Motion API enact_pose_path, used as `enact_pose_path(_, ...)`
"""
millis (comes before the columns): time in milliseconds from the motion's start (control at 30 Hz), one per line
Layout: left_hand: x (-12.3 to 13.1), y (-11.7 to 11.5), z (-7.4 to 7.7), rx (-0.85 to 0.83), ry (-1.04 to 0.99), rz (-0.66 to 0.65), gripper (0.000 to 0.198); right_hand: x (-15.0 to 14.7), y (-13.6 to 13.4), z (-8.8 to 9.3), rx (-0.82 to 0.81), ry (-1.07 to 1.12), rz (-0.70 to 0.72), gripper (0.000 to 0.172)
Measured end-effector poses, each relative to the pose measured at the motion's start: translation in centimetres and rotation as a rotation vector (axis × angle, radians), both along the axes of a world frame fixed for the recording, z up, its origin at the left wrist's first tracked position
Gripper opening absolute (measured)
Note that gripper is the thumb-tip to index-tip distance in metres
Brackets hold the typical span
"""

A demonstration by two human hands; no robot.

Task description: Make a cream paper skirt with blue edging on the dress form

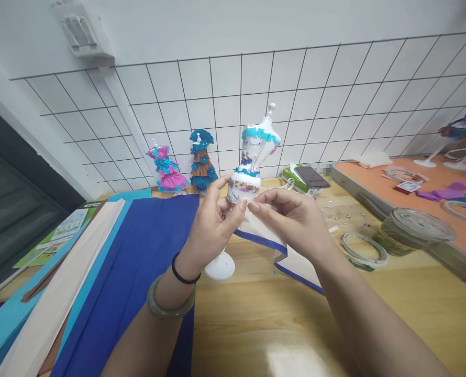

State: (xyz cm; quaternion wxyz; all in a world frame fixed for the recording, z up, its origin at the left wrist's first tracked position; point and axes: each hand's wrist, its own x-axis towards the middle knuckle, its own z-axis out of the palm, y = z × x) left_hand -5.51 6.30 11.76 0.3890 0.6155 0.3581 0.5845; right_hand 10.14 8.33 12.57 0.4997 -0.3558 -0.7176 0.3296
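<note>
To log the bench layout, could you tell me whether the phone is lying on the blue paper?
No, the phone rests on a green pack behind the right hand, well away from the blue paper.

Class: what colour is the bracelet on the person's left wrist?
Pale green bracelet, beside a black band; head view.
</note>
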Motion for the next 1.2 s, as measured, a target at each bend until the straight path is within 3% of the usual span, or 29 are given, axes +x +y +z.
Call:
enact_pose_path(500,-0.1,-0.1,0.0,-0.004,-0.001,-0.023,0.046,0.0,0.1,-0.2,-0.016,0.02,-0.041,0.018)
enact_pose_path(700,-0.3,-0.2,0.2,-0.039,-0.031,-0.05,0.043,0.0,0.4,0.1,-0.132,0.11,0.063,0.018)
enact_pose_path(833,-0.3,-0.1,0.4,-0.056,-0.046,-0.086,0.042,-0.1,0.4,0.3,-0.218,0.169,0.093,0.023)
enact_pose_path(1067,-0.1,0.0,0.6,-0.07,-0.068,-0.067,0.043,0.0,0.8,0.0,-0.229,0.184,0.107,0.031)
enact_pose_path(1200,-0.1,0.1,0.5,-0.066,-0.075,-0.075,0.044,0.1,1.2,-0.4,-0.172,0.187,0.116,0.049)
